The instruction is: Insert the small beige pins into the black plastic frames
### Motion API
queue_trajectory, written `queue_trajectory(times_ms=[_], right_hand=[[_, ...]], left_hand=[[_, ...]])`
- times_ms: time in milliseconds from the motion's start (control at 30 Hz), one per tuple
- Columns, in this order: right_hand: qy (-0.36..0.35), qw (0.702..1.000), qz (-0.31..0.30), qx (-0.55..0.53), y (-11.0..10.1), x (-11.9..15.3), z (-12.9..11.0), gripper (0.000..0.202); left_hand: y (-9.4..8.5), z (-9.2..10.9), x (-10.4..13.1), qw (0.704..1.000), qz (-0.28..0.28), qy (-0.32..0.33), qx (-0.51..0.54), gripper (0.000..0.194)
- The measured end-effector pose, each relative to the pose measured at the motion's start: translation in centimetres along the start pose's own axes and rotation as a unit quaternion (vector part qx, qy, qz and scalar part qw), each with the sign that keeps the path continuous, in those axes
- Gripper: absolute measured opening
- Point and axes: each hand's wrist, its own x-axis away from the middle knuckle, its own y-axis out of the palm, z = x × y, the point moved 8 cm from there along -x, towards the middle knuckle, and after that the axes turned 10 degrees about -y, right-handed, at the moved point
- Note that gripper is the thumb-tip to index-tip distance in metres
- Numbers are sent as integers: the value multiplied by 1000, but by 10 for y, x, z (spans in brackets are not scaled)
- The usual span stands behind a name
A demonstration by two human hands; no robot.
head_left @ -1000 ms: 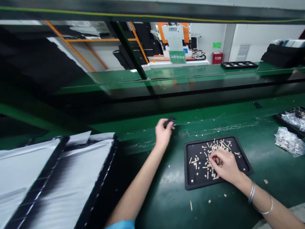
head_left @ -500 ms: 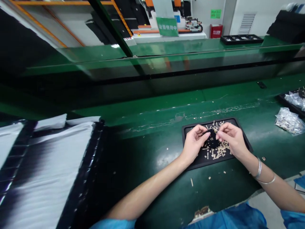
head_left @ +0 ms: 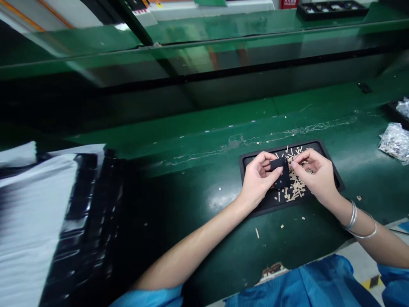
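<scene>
One flat black piece (head_left: pixel 283 178) is pinched between thumb and fingers of the left hand (head_left: pixel 258 177), above a black rectangular tray (head_left: pixel 277 207) on a green workbench (head_left: pixel 223 243). Right hand (head_left: pixel 316 172), silver bangles (head_left: pixel 353 216) at its wrist: thumb and index finger close together beside the piece's right edge; whether they grip anything is too small to tell. Pale strips and chips (head_left: pixel 297 189) lie scattered in the tray; a clear plastic bag (head_left: pixel 395 143) rests on the workbench farther right
</scene>
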Motion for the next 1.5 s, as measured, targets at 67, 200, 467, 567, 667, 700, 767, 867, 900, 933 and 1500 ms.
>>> queue_trajectory(times_ms=[67,200,467,567,667,700,767,867,900,933,1500], right_hand=[[0,1000,0,5,0,0,-1,7],[4,1000,0,11,1,0,-2,7],[12,1000,-5,-1,2,0,-1,6],[18,1000,-9,-9,3,-1,-1,6],[29,999,-10,-19,3,-2,1,7],[31,999,-9,-23,3,-2,1,7],[35,999,-4,-32,3,-2,2,6],[42,998,0,-43,3,-2,3,6],[45,998,1,-47,3,-2,4,6],[48,998,2,-51,3,-2,4,6],[79,995,-5,-61,2,-2,9,7]], left_hand=[[1,0,1,1000,-2,4,-8,25],[1,1,2,1000,-1,17,-22,22],[1,6,3,999,7,27,-35,24],[1,6,3,999,8,25,-38,23],[2,6,4,999,8,27,-36,22],[2,6,4,999,6,28,-34,22],[2,6,5,999,2,29,-32,21],[3,7,4,999,-2,34,-33,23],[3,7,4,999,-3,35,-33,23],[3,7,4,999,-4,36,-34,23],[5,7,2,998,-30,42,-39,25]])
